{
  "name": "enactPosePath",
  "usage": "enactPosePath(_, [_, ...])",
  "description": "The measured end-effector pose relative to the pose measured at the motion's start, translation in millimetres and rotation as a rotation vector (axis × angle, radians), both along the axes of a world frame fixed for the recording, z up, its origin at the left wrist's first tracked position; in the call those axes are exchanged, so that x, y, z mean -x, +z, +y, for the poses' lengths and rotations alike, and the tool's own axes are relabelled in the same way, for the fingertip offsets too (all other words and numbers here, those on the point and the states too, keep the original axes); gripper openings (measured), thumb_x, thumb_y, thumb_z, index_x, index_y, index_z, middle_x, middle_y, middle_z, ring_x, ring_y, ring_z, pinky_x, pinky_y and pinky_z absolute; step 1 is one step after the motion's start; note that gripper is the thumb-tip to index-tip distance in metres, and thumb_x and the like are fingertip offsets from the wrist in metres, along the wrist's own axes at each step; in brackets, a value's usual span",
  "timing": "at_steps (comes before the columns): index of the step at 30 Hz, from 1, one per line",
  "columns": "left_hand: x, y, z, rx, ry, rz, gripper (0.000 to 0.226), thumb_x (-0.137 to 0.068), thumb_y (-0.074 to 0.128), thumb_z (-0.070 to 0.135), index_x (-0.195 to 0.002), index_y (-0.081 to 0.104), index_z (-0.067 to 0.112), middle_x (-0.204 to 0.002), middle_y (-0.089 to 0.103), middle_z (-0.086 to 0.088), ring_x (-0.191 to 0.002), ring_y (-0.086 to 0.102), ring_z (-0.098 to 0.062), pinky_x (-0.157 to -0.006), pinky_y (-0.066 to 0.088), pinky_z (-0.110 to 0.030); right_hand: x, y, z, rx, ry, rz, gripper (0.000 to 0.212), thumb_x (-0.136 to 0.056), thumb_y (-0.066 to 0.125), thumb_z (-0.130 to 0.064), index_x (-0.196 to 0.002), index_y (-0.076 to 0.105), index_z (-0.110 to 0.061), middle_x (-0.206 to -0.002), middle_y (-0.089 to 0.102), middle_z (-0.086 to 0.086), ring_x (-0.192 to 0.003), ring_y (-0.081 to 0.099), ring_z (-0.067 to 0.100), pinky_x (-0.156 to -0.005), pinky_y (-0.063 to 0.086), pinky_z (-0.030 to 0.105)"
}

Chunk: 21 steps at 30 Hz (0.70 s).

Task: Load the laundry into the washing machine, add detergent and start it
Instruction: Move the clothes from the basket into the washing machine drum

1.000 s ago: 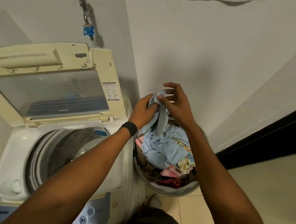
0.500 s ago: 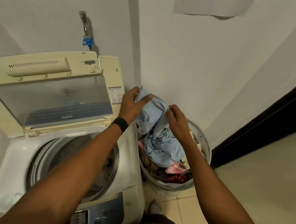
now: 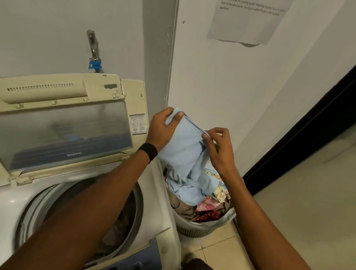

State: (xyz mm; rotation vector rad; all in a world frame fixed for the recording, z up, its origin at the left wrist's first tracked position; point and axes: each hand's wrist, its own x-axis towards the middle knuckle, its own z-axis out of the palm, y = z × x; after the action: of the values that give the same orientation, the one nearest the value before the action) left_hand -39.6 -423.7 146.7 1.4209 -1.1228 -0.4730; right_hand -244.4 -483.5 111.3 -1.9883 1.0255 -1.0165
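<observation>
A light blue garment (image 3: 185, 155) hangs above the laundry basket (image 3: 198, 229), its lower part still lying on the pile of clothes. My left hand (image 3: 162, 129) grips its top left corner and my right hand (image 3: 217, 147) pinches its upper edge, so the edge is stretched between them. To the left stands the top-loading washing machine (image 3: 159, 224) with its lid (image 3: 56, 127) raised. The drum (image 3: 120, 223) is open and some dark cloth lies inside, partly hidden by my left forearm.
The control panel (image 3: 136, 265) runs along the machine's front edge. A tap with a blue fitting (image 3: 94, 63) is on the wall behind. A paper notice (image 3: 247, 15) hangs on the right wall. A dark door frame (image 3: 326, 118) and tiled floor (image 3: 317, 213) lie to the right.
Both hands have lifted the blue garment higher out of the basket and drawn apart, spreading its top edge. The view has tilted up slightly.
</observation>
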Motion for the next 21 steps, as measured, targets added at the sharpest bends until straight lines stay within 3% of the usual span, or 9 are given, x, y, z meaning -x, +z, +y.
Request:
enactPosePath(4, [-2, 14, 2, 0.04, -0.037, -0.052, 0.041, -0.105, 0.059, 0.03, -0.073, 0.044, 0.01, -0.067, 0.04, -0.005, -0.065, 0.039, -0.008, -0.064, 0.031, -0.026, -5, 21, 6, -0.116, -0.004, -0.098, 0.016, -0.103, 0.062, -0.028, -0.106, 0.075, -0.019, -0.099, 0.069, -0.001, -0.09, 0.062, 0.01, -0.076, 0.047, 0.028])
enactPosePath(6, [-5, 19, 3, 0.044, -0.029, -0.082, 0.032, -0.107, 0.055, 0.026, -0.076, 0.048, 0.025, -0.068, 0.046, 0.014, -0.067, 0.044, -0.001, -0.067, 0.034, -0.017, -9, 30, 10, -0.207, 0.036, -0.18, 0.016, -0.101, 0.066, -0.029, -0.101, 0.073, -0.015, -0.094, 0.072, -0.001, -0.084, 0.062, 0.013, -0.075, 0.049, 0.032])
enactPosePath(8, [-8, 22, 7, 0.062, -0.038, -0.094, 0.023, -0.109, 0.051, 0.024, -0.086, 0.056, 0.021, -0.078, 0.056, 0.022, -0.076, 0.053, 0.001, -0.075, 0.038, -0.012, -8, 30, 13, -0.249, 0.069, -0.194, 0.019, -0.097, 0.071, -0.03, -0.096, 0.07, -0.011, -0.087, 0.069, 0.002, -0.079, 0.061, 0.012, -0.071, 0.049, 0.027])
enactPosePath(10, [-8, 25, 10, 0.107, -0.067, -0.116, 0.021, -0.11, 0.047, 0.022, -0.1, 0.061, 0.008, -0.092, 0.063, 0.01, -0.088, 0.059, -0.003, -0.084, 0.042, -0.014, -6, 20, 13, -0.198, 0.137, -0.038, 0.02, -0.097, 0.072, -0.032, -0.092, 0.066, -0.013, -0.079, 0.063, 0.001, -0.072, 0.056, 0.011, -0.066, 0.045, 0.024])
enactPosePath(13, [-2, 29, 11, 0.131, -0.075, -0.136, 0.024, -0.112, 0.042, 0.021, -0.101, 0.053, 0.003, -0.09, 0.055, -0.002, -0.083, 0.051, -0.005, -0.08, 0.042, -0.019, -3, -6, 17, -0.157, 0.185, 0.192, 0.022, -0.103, 0.061, -0.035, -0.086, 0.056, -0.022, -0.073, 0.056, -0.01, -0.065, 0.049, 0.008, -0.062, 0.039, 0.028])
enactPosePath(16, [-3, 22, 9, 0.087, -0.002, -0.156, 0.022, -0.113, 0.037, 0.025, -0.099, 0.046, 0.01, -0.093, 0.047, -0.002, -0.081, 0.046, -0.002, -0.081, 0.04, -0.02, 1, -11, 27, -0.224, 0.08, 0.069, 0.025, -0.107, 0.054, -0.032, -0.084, 0.054, -0.022, -0.069, 0.05, -0.017, -0.063, 0.043, 0.004, -0.064, 0.036, 0.026])
enactPosePath(18, [-5, 10, 11, 0.046, 0.032, -0.103, 0.02, -0.113, 0.035, 0.026, -0.099, 0.043, 0.014, -0.087, 0.044, 0.003, -0.078, 0.045, 0.0, -0.078, 0.04, -0.023, 3, -4, 34, -0.221, 0.065, -0.025, 0.03, -0.107, 0.054, -0.032, -0.087, 0.057, -0.01, -0.072, 0.05, -0.007, -0.064, 0.044, 0.008, -0.063, 0.037, 0.026])
enactPosePath(21, [1, -9, 16, -0.012, -0.02, -0.049, 0.023, -0.113, 0.035, 0.027, -0.104, 0.047, 0.008, -0.084, 0.051, -0.003, -0.076, 0.051, -0.01, -0.077, 0.044, -0.03, 2, 15, 40, -0.175, 0.065, -0.11, 0.029, -0.108, 0.052, -0.029, -0.091, 0.063, -0.008, -0.078, 0.059, -0.006, -0.071, 0.053, 0.007, -0.067, 0.042, 0.021])
